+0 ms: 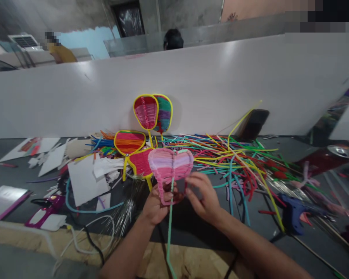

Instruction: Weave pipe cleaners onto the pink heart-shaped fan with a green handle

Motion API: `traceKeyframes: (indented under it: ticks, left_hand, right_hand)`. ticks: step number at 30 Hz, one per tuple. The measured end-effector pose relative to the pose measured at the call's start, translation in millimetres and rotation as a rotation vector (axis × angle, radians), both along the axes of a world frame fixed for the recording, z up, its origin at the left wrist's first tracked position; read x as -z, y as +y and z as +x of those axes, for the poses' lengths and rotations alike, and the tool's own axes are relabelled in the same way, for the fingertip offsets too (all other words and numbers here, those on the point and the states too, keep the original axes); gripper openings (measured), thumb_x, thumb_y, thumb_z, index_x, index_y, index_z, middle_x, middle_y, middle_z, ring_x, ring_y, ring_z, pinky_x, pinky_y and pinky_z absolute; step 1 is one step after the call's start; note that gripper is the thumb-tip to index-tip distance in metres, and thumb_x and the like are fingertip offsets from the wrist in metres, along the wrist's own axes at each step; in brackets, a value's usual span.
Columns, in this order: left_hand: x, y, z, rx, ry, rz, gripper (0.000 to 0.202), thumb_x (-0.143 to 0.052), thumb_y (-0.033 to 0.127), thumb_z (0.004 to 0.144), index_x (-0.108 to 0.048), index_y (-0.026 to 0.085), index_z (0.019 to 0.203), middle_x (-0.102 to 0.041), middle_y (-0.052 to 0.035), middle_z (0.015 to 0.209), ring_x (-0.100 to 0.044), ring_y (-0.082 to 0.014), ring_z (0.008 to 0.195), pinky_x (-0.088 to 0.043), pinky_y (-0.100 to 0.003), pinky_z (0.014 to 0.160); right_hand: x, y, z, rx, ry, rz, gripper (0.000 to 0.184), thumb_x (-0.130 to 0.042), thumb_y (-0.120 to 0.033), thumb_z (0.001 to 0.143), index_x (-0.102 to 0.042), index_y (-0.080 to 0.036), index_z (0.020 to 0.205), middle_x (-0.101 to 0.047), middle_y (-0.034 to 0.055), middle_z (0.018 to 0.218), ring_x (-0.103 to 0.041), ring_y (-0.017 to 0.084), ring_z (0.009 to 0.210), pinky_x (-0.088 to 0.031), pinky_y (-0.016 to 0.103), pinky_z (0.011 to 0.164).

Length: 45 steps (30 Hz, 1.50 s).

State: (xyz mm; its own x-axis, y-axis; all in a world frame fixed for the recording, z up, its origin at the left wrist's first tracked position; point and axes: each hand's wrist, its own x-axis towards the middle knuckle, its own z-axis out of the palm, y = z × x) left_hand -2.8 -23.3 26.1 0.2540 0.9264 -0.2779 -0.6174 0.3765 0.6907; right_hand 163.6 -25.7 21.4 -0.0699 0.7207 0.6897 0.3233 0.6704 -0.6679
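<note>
A small fan shape made of pink and lilac pipe cleaners (pixel 182 164) is held upright in front of me, with a stem running down its middle. My left hand (pixel 156 204) is closed around its lower left part. The curled fingers of my right hand (pixel 204 197) pinch at its lower right edge; exactly what lies between the fingertips is blurred. A mint green pipe cleaner (pixel 170 232) hangs from the middle of the fan toward me. Behind it lie finished-looking fans with yellow rims, a red and orange one (pixel 130 142) and a red one (pixel 141 162).
Two more fans (pixel 145 114) lean on the white partition (pixel 75 100). Loose pipe cleaners (pixel 215 151) spread to the right, near a phone (pixel 253 124), a blue glue gun (pixel 293 213) and a drink can (pixel 322 158). White card (pixel 88 180) and a purple device (pixel 48 211) lie left.
</note>
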Motion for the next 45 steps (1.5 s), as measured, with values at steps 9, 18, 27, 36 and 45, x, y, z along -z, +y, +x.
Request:
traceKeyframes:
  ticks: [9,18,27,36,45]
  left_hand:
    - [-1.1,-0.7,1.2,0.081,-0.073,-0.058,0.029,-0.078,0.005,0.053,-0.067,0.015,0.078,-0.066,-0.0001,0.077,-0.059,-0.0070,0.061,-0.054,-0.023,0.063]
    - [6.4,2.3,8.0,-0.203,0.193,0.001,0.026,-0.085,0.014,0.045,-0.066,0.015,0.064,-0.066,0.0011,0.054,-0.065,-0.0151,0.053,-0.054,-0.025,0.056]
    - [7.3,4.3,8.6,-0.282,0.199,0.024,0.025,-0.084,0.022,0.049,-0.067,0.015,0.066,-0.068,-0.0006,0.058,-0.067,-0.0179,0.061,-0.056,-0.028,0.063]
    - [7.3,3.8,7.9,-0.251,0.260,0.047,0.032,-0.084,0.012,0.044,-0.067,0.017,0.070,-0.066,0.0027,0.059,-0.063,-0.0117,0.056,-0.050,-0.019,0.054]
    - [15.3,2.6,6.3,-0.228,0.293,-0.050,0.033,-0.085,0.020,0.044,-0.064,0.018,0.069,-0.056,0.0071,0.047,-0.048,-0.0058,0.037,-0.034,-0.015,0.034]
  right_hand:
    - [11.3,12.3,-12.4,-0.475,0.840,-0.996,0.029,-0.072,-0.041,0.069,-0.062,-0.019,0.084,-0.062,0.0006,0.074,-0.054,0.010,0.058,-0.044,0.023,0.055]
    - [7.5,0.4,-21.4,-0.338,0.660,-0.882,0.027,-0.071,-0.041,0.070,-0.060,-0.017,0.065,-0.056,-0.0030,0.056,-0.044,0.008,0.049,-0.037,0.022,0.049]
    - [12.0,-3.0,-23.4,-0.336,0.704,-0.920,0.029,-0.070,-0.043,0.070,-0.058,-0.017,0.068,-0.052,-0.0043,0.055,-0.045,0.009,0.051,-0.038,0.022,0.050]
    - [17.6,-1.5,-24.5,-0.287,0.756,-0.980,0.029,-0.070,-0.042,0.069,-0.056,-0.017,0.065,-0.054,-0.0042,0.057,-0.045,0.008,0.047,-0.037,0.021,0.047]
    - [12.7,-1.3,-22.7,-0.280,0.642,-0.975,0.033,-0.068,-0.048,0.068,-0.056,-0.018,0.073,-0.060,-0.0018,0.062,-0.050,0.010,0.050,-0.041,0.023,0.049]
